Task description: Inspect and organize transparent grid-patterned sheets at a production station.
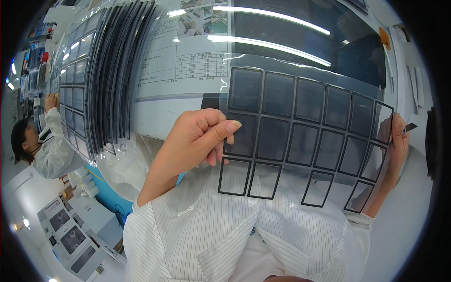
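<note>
Head view shows a clear film sheet (305,131) printed with rows of black rectangular frames, held up in front of the person between both hands. Left hand (197,141) has its grip closed on the sheet's left edge, thumb on the front. Right hand (398,141) holds the right edge, seen partly through the film. Judging by the gaps in the bottom row, some frames seem already taken out; most remain. To the left hangs a stack of similar sheets (101,80); behind is a posted paper chart (188,61).
</note>
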The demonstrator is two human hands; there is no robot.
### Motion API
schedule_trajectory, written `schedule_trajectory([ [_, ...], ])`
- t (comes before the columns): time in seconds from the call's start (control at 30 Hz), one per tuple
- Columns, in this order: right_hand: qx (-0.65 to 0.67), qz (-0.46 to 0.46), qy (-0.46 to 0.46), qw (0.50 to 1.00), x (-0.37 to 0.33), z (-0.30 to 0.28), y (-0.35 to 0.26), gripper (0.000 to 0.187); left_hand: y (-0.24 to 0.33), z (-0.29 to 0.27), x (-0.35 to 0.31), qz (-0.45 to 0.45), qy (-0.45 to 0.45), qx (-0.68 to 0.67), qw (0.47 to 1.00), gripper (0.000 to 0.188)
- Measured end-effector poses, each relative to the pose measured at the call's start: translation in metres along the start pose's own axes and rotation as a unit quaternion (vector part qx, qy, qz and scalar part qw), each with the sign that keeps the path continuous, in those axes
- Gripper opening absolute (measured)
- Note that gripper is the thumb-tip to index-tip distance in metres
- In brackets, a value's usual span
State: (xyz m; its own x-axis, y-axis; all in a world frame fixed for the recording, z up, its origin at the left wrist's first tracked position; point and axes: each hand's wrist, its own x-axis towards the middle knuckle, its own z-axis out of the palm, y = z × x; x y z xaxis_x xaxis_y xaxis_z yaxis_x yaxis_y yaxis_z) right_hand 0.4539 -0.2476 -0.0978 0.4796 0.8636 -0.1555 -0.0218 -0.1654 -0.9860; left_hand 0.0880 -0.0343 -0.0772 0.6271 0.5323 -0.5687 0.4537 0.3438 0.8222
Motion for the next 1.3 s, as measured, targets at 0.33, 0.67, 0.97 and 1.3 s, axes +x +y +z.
schedule_trajectory([
  [0.33,-0.028,-0.015,0.048,0.998,-0.001,0.010,0.001,0.028,-0.001,0.001,-0.001,-0.004,0.006,0.002,1.000,0.028],
  [0.67,-0.001,-0.011,-0.028,1.000,0.001,0.006,-0.005,0.026,0.000,0.000,0.000,0.015,-0.006,0.012,1.000,0.028],
  [0.97,-0.010,0.019,0.043,0.999,-0.002,0.008,-0.005,0.026,-0.002,0.000,-0.001,0.016,0.000,-0.009,1.000,0.028],
  [1.3,0.008,-0.020,0.018,1.000,0.001,0.005,0.002,0.028,-0.002,0.001,0.001,0.009,0.003,0.012,1.000,0.028],
])
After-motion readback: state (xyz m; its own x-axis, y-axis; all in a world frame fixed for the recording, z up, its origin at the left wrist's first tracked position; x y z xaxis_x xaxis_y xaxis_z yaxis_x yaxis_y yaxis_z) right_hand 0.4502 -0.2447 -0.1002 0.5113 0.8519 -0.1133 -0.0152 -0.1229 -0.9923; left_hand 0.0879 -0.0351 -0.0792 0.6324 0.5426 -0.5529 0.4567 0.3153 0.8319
